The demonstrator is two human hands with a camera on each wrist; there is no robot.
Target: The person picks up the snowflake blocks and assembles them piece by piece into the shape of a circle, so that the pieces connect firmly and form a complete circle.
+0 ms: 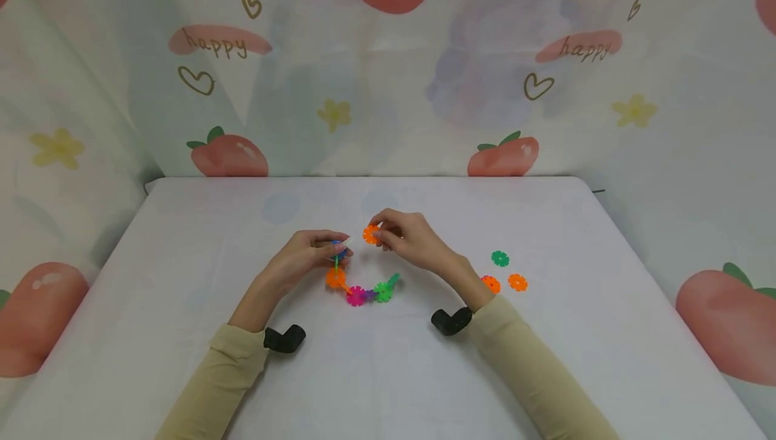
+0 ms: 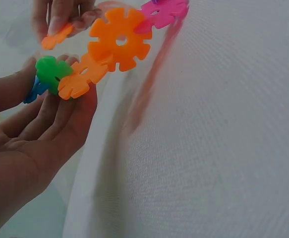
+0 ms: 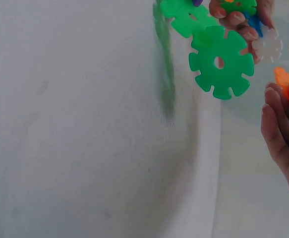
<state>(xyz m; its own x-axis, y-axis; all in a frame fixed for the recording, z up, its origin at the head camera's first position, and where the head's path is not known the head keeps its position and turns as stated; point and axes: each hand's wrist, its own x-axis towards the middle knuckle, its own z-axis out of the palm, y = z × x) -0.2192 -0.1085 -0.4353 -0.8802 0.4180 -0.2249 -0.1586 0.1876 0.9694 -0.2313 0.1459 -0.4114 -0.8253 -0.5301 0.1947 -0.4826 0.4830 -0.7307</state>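
Note:
My left hand (image 1: pixel 301 251) pinches one end of a chain of notched plastic snowflake discs. Near the thumb and fingers are a blue disc (image 2: pixel 36 90) and a green disc (image 2: pixel 48 73); a white disc (image 3: pixel 268 45) sticks out past the fingertips. From there the chain curves down through orange discs (image 1: pixel 335 279), a magenta disc (image 1: pixel 356 296) and a purple one to green discs (image 1: pixel 383 292) at its other end. A single orange disc (image 1: pixel 370 234) is pinched between the thumb and fingers of my right hand (image 1: pixel 413 238), a short gap from the white disc.
To the right of the hands, a loose green disc (image 1: pixel 500 259), an orange disc (image 1: pixel 518 282) and an orange-and-pink disc (image 1: pixel 492 284) lie on the white table (image 1: pixel 376 386), the last beside the right wrist. A printed backdrop (image 1: pixel 388 76) stands behind the table.

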